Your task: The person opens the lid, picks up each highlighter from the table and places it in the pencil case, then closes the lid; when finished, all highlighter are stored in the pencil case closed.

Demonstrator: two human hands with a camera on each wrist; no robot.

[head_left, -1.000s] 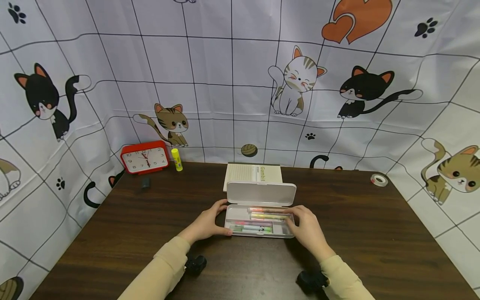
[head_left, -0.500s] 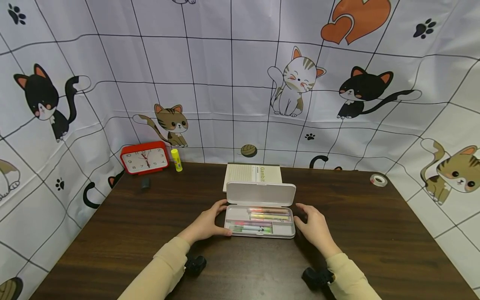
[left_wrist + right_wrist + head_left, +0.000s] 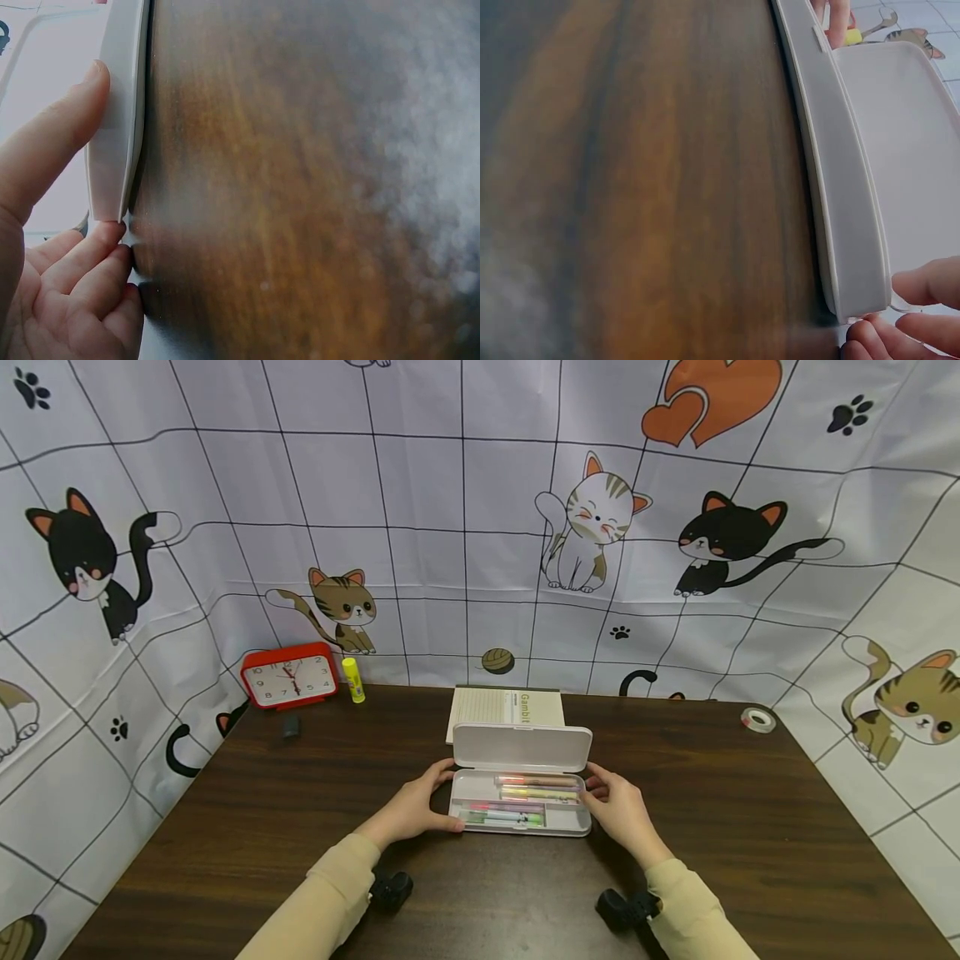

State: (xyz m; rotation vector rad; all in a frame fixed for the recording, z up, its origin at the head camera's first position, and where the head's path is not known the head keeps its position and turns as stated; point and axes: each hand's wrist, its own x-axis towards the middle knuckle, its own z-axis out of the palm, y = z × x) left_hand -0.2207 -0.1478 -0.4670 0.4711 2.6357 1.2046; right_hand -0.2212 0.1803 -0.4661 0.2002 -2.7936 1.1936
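Observation:
A white pencil case [image 3: 567,819] lies on the table, its lid [image 3: 522,748] raised at the back. Inside, several slim clear-barrelled pens [image 3: 538,794] with orange, yellow, pink and green colouring lie in two rows. My left hand [image 3: 407,811] holds the case's left end, thumb at the front corner and fingers along the end. In the left wrist view that thumb [image 3: 71,116] rests against the front wall. My right hand [image 3: 621,814] grips the right end, its thumb over the rim by the upper pens and other fingers [image 3: 866,339] curled low outside the corner.
Behind the lid lies a notebook [image 3: 487,706] marked "Gambit". A red clock [image 3: 291,675], a yellow glue stick [image 3: 353,680] and a small dark block [image 3: 291,726] are at the back left. A tape roll [image 3: 758,720] sits at the far right edge of the table [image 3: 712,827].
My right hand draws back from over the upper pens to outside the right end, then returns to that end with its thumb at the rim. The left hand and case stay put.

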